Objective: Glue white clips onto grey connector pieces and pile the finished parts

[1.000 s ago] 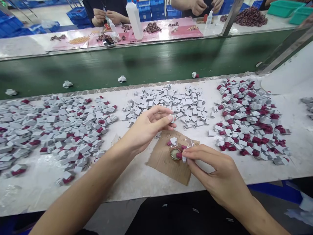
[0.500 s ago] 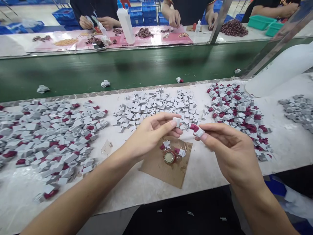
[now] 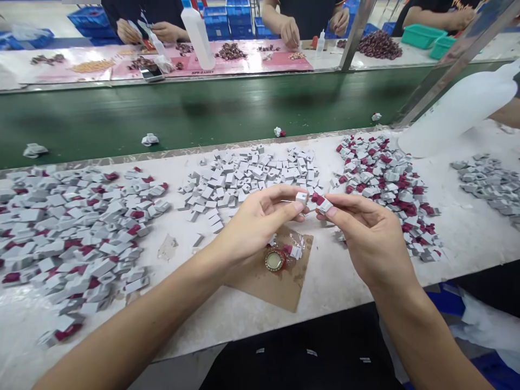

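Observation:
Between thumb and fingertips, my left hand pinches a small grey block with an opening in its end. My right hand grips a grey and dark-red piece, its red end turned toward the block. The two parts are very close; I cannot tell whether they touch. Beneath my hands lies a brown cardboard square with wet-looking spots. A round bottle cap rests on it, beside another grey and red piece. Beyond my left hand spreads a pile of plain grey blocks.
Grey and red pieces form a heap at left and another at right. Farther right are grey parts and a large white bottle. A green conveyor belt carries several pieces. Co-workers' hands work across it.
My hands have come together, bringing the red end of the right-hand piece up to the grey block. The view has shifted slightly, and pieces on the belt appear farther left.

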Action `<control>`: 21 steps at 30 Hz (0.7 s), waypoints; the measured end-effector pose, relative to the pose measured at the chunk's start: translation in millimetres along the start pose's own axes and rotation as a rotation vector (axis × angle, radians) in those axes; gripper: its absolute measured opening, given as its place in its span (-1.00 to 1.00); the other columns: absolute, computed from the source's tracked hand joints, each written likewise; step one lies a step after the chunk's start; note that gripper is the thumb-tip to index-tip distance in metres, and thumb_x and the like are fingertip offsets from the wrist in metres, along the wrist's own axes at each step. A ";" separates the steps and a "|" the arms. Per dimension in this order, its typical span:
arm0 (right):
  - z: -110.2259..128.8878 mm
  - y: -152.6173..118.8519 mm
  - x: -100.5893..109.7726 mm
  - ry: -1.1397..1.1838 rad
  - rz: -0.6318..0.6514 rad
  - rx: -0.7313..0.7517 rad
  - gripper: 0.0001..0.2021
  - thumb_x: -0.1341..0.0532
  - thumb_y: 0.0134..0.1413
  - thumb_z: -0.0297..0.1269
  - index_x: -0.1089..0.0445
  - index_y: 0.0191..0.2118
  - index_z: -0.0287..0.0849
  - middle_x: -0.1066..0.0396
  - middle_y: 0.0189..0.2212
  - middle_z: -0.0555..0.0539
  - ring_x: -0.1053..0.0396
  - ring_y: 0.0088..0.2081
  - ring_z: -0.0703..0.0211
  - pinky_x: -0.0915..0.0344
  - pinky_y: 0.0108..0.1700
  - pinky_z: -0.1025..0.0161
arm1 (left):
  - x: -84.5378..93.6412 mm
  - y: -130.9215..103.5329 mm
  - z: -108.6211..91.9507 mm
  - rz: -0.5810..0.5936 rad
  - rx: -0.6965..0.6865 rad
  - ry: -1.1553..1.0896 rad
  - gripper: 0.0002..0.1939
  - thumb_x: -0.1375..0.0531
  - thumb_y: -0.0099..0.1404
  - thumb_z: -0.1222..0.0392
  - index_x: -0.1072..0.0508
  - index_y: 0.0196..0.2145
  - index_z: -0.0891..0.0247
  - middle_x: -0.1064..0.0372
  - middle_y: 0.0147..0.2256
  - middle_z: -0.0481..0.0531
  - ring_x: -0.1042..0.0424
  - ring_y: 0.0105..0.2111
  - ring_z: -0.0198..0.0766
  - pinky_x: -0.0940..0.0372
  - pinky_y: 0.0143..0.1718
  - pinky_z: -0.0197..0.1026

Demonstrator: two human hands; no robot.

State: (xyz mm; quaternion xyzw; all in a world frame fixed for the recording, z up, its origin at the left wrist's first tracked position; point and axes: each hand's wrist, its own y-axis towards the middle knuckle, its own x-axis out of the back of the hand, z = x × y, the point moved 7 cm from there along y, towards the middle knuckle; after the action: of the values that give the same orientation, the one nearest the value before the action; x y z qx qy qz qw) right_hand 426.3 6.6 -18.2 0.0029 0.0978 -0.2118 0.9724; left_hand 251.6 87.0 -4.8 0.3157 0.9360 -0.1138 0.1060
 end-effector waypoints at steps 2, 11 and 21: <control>1.0 0.0 -0.1 -0.002 0.002 0.015 -0.83 -0.58 0.19 -0.36 -0.81 -0.13 0.04 -0.79 -0.14 -0.02 -0.76 -0.08 0.05 -0.72 0.03 0.17 | -0.4 0.0 -0.7 0.005 -0.008 0.031 -0.79 -0.53 0.42 0.08 -0.75 -0.07 0.20 -0.71 -0.12 0.08 -0.67 -0.13 -0.19 -0.55 -0.04 -0.18; 14.2 -0.9 -6.3 -0.110 0.036 0.113 -0.82 -0.54 0.22 -0.42 -0.81 -0.17 0.05 -0.79 -0.16 -0.01 -0.77 -0.08 0.00 -0.74 0.04 0.12 | -2.5 -0.6 -2.1 0.007 0.016 0.127 -0.73 -0.52 0.42 0.05 -0.74 -0.01 0.23 -0.71 -0.02 0.16 -0.67 -0.04 -0.08 -0.56 -0.07 -0.15; 17.1 1.0 -12.6 -0.162 0.104 0.118 -0.84 -0.52 0.18 -0.44 -0.80 -0.19 -0.02 -0.75 -0.20 -0.05 -0.73 -0.12 0.03 -0.73 -0.03 0.14 | -4.7 0.2 -4.4 0.009 -0.020 0.269 -0.86 -0.44 0.44 0.16 -0.74 -0.08 0.18 -0.69 -0.15 0.10 -0.64 -0.16 -0.06 -0.54 -0.21 -0.12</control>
State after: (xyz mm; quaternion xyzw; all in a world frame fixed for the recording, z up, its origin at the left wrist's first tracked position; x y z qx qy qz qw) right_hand 418.7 11.9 1.0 0.0480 0.0061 -0.1660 0.9849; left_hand 254.8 85.7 0.6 0.3311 0.9415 -0.0606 -0.0167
